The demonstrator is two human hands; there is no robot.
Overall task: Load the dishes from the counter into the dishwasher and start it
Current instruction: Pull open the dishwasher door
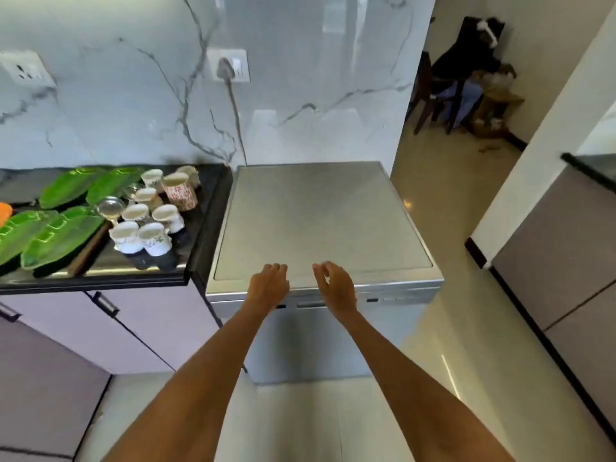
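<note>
A silver freestanding dishwasher (320, 215) stands in front of me with its door closed. My left hand (268, 286) and my right hand (335, 288) hover side by side over its top front edge, fingers loosely curled, holding nothing. To the left, on the black counter (203, 228), stand several white cups (146, 235), a patterned mug (180, 190), a clear glass (111, 206) and several green leaf-shaped plates (60, 235).
A power cord (236, 118) runs from a wall socket down behind the dishwasher. Lilac cabinets (110, 331) sit under the counter. Grey cabinetry (566, 255) lines the right side. Tiled floor (466, 228) leads past the dishwasher to a chair (463, 75) with clothes.
</note>
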